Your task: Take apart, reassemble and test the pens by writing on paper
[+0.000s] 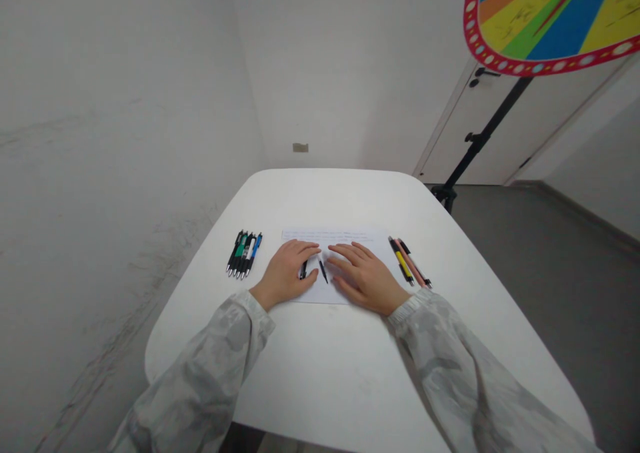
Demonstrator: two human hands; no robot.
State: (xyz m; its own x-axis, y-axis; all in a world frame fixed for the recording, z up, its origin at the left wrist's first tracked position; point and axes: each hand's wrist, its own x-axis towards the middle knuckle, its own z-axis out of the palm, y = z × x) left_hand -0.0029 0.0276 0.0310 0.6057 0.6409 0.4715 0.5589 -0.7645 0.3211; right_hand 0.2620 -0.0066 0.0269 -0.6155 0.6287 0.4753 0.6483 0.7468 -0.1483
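Note:
My left hand rests on a written sheet of paper, its thumb and fingers apart. In the gap between them a short black pen part lies on the paper; I cannot tell whether the hand touches it. Just right of the left fingertips is a slim pen piece with a black lower end and a pale upper end. My right hand lies over the sheet's right half, fingers spread and nothing in them. Both hands partly cover the page, whose upper lines of writing show beyond the fingers.
Several pens with black, green, white and blue barrels lie side by side at the left of the white table. A yellow pen and a pink pen lie at the right. Beyond stands a colourful prize wheel on a black stand.

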